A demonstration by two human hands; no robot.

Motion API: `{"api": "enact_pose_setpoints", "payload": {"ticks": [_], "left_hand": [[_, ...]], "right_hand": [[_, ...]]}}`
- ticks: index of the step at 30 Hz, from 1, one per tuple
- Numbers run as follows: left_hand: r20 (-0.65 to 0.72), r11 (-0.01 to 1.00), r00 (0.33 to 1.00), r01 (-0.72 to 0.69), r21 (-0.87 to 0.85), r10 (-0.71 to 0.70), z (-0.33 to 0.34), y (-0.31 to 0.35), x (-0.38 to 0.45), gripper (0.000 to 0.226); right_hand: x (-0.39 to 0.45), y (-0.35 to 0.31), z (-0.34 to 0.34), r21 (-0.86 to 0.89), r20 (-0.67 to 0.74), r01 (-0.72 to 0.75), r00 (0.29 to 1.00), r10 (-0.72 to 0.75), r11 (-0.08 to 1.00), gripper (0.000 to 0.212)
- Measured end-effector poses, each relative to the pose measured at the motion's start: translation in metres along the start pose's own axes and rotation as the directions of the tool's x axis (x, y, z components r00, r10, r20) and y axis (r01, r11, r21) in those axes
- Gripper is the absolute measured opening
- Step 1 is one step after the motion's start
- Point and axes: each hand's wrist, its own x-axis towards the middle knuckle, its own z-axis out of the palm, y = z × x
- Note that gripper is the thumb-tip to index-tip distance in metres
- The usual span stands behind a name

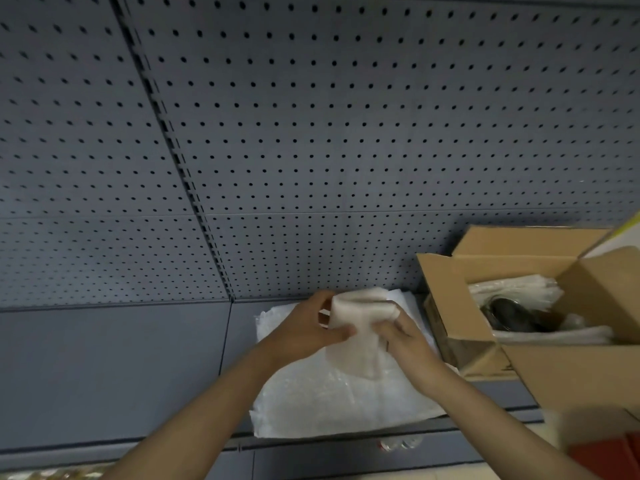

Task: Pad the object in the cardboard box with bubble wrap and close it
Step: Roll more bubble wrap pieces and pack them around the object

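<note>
- Bubble wrap sheet (356,311), bunched into a soft roll, sits between both my hands above the shelf; I judge I am shaping it into a pad small enough to tuck into the box.
- My left hand (304,327) curls round the left end of the roll, thumb in front and fingers behind, holding it firmly.
- My right hand (408,341) pinches the right end and the loose tail that hangs down, so the sheet does not unfold.
- Beneath my hands lies a flat stack of more bubble wrap (329,403), spread on the grey shelf (121,368) within easy reach.
- To my right, just beside the stack, stands the cardboard box (464,317), its flaps open and upright.
- Inside the box a dark object (512,313) rests with pale wrap already around it; its exact shape is too dim to tell.
- The near flap (575,372) leans toward me and may get in the way when I reach in; I would guess it needs holding aside.
- Behind everything rises a grey pegboard wall (311,133) with rows of small holes.
- A red item (602,455) shows at the lower right edge, too blurred to identify.
</note>
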Motion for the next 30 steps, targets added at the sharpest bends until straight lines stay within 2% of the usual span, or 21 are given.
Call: {"api": "enact_pose_setpoints", "payload": {"ticks": [2,4,6,7,9,10,11,14,17,21,24,27,30], "left_hand": [[0.004,0.999,0.999,-0.041,0.03,0.04,0.001,0.003,-0.003,0.041],[-0.006,0.993,0.997,-0.08,0.086,0.08,0.001,0.01,-0.005,0.037],[-0.001,0.982,0.994,-0.112,0.151,0.113,0.0,0.019,-0.005,0.034],[0.018,0.972,0.991,-0.135,0.191,0.134,-0.001,0.024,-0.004,0.032],[0.079,0.936,0.982,-0.186,0.3,0.169,-0.002,0.037,0.0,0.031],[0.114,0.914,0.976,-0.213,0.345,0.185,-0.002,0.044,0.002,0.032],[0.15,0.893,0.968,-0.244,0.378,0.2,-0.001,0.051,0.005,0.033],[0.221,0.821,0.945,-0.319,0.473,0.239,0.006,0.073,0.013,0.034],[0.237,0.75,0.932,-0.363,0.553,0.276,0.024,0.093,0.022,0.035],[0.258,0.71,0.915,-0.404,0.577,0.311,0.065,0.114,0.036,0.041],[0.245,0.704,0.914,-0.405,0.583,0.323,0.1,0.128,0.049,0.042],[0.231,0.688,0.923,-0.383,0.617,0.307,0.139,0.139,0.067,0.034],[0.215,0.582,0.942,-0.33,0.743,0.258,0.177,0.144,0.086,0.01]], "right_hand": [[-0.003,-0.001,0.003,-0.027,-0.038,0.079,0.996,-0.08,0.997,0.025],[-0.007,-0.003,0.005,-0.095,-0.141,0.129,0.98,-0.142,0.987,0.032],[-0.01,-0.008,0.0,-0.259,-0.232,0.189,0.94,-0.251,0.947,0.047],[-0.01,-0.01,-0.006,-0.399,-0.214,0.242,0.913,-0.347,0.885,0.059],[-0.012,-0.016,-0.024,-0.641,-0.004,0.367,0.876,-0.481,0.674,0.073],[-0.012,-0.022,-0.032,-0.686,0.108,0.421,0.865,-0.489,0.594,0.072],[-0.013,-0.027,-0.04,-0.675,0.184,0.456,0.865,-0.467,0.579,0.067],[-0.019,-0.046,-0.061,-0.572,0.205,0.39,0.92,-0.335,0.721,0.053],[-0.025,-0.051,-0.087,-0.571,0.125,0.332,0.939,-0.32,0.751,0.051],[-0.032,-0.047,-0.132,-0.624,0.142,0.39,0.909,-0.393,0.677,0.046],[-0.042,-0.039,-0.184,-0.696,0.102,0.334,0.922,-0.373,0.636,0.041],[-0.051,-0.028,-0.257,-0.749,0.006,0.244,0.932,-0.362,0.616,0.035],[-0.05,-0.016,-0.327,-0.826,-0.071,0.14,0.935,-0.347,0.545,0.034]]}}
